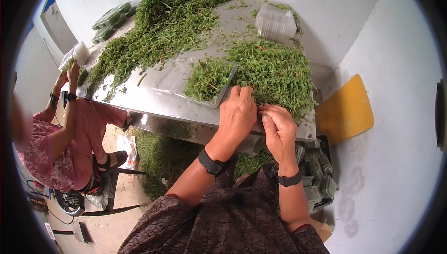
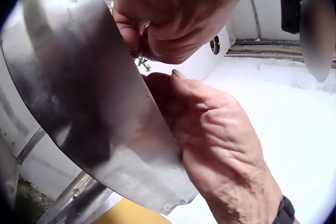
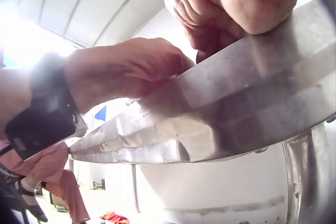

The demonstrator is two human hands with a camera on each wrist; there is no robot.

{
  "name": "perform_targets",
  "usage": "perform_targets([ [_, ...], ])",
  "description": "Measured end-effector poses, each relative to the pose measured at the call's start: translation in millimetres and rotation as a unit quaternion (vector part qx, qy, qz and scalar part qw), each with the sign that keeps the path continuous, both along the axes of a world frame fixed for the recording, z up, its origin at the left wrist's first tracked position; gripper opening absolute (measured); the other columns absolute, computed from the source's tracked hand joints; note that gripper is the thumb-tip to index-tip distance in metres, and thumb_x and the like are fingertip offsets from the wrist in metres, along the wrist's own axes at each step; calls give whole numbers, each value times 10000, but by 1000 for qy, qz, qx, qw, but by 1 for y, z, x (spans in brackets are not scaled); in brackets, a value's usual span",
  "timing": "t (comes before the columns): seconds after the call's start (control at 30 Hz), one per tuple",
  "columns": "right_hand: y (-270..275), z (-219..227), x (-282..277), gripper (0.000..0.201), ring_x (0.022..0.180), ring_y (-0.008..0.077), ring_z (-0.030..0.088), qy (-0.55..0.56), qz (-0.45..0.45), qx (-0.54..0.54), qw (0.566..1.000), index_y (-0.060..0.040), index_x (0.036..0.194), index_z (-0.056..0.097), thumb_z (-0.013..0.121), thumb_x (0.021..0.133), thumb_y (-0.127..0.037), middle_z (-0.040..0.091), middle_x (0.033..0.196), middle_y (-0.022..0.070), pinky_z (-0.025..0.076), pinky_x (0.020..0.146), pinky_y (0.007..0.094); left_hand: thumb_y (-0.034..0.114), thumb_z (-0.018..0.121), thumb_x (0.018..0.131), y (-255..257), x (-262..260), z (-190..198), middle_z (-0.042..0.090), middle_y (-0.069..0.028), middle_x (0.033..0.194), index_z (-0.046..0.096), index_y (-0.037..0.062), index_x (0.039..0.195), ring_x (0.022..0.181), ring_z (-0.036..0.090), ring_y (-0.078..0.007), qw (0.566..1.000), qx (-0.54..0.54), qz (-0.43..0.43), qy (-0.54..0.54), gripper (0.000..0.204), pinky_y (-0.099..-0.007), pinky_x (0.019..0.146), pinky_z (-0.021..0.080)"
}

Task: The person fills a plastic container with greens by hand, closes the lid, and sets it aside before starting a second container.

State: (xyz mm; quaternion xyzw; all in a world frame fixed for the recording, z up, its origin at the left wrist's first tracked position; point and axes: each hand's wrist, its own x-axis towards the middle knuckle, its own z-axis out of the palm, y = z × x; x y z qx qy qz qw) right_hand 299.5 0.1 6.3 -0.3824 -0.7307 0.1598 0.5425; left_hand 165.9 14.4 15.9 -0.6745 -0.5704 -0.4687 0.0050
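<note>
Both hands meet at the near edge of the metal table, in front of a heap of leafy green sprigs. My left hand has its fingers curled down and pinches at a small green sprig, whose leaves show between the hands in the left wrist view. Close beside it, my right hand has thumb and forefinger drawn together; I cannot tell what lies between them. Just left of the heap sits a clear plastic tray partly filled with greens.
A larger mound of greens covers the table's back. Stacked clear trays stand at the back right. A yellow board leans on the wall, above a crate of packed trays. At left, another person sits holding a tray.
</note>
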Motion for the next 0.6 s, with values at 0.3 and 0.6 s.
perform_targets([
  [0.3,-1,0,-2,103,975,290,638,-14,-14,-6,1000,-10,908,679,608,842,-46,695,944,110,492,836,387,-55,614,807,-18,-7,31,558,-74,764,596,19,960,588,495,-155,975,103,-87,-176,171,-276,527,401],
  [0.6,-3,0,-1,100,983,287,640,-28,-5,-4,1000,-5,891,684,612,853,-62,703,950,108,492,845,382,-64,620,794,-13,-56,66,592,-146,876,594,16,1017,681,577,-290,989,142,-2,-49,238,-357,590,464],
])
